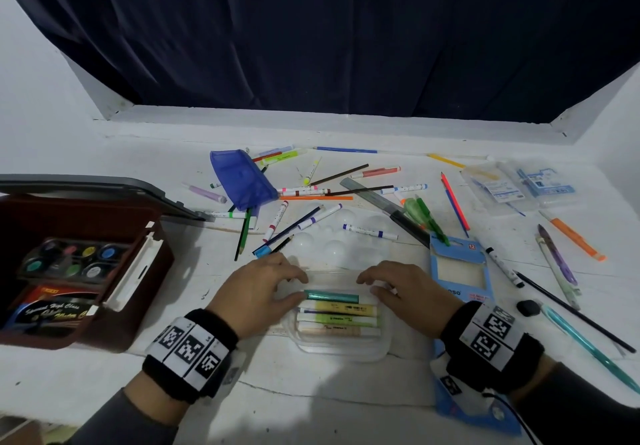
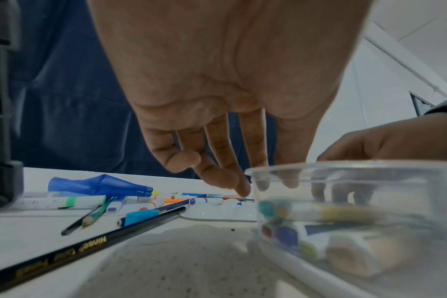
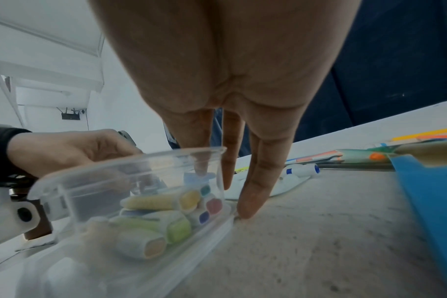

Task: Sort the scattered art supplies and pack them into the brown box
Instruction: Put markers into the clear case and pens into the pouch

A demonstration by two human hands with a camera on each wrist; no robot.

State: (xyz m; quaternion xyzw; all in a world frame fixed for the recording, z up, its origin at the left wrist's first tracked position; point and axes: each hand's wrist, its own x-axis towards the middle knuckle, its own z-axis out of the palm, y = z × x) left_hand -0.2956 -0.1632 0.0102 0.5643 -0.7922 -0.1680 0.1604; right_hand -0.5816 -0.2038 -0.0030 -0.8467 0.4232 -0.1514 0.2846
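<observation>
A clear plastic tub (image 1: 346,354) sits in front of me with several short markers inside, a teal marker (image 1: 330,296) lying on top. My left hand (image 1: 299,287) is at the tub's left end, fingers reaching over its far rim and thumb touching the teal marker's left tip. My right hand (image 1: 369,285) mirrors it at the right end. In the left wrist view the left hand (image 2: 263,181) points straight fingers down at the tub (image 2: 345,167). My right hand (image 3: 232,191) has one fingertip on the table beside the tub (image 3: 130,161). The brown box (image 1: 114,330) stands open at the left.
The box holds a paint set (image 1: 72,257) and a flat packet. Pens, pencils and markers lie scattered behind the tub around a blue pouch (image 1: 240,181), a white palette (image 1: 332,236) and a ruler (image 1: 377,198). A blue card pack (image 1: 460,271) lies at the right.
</observation>
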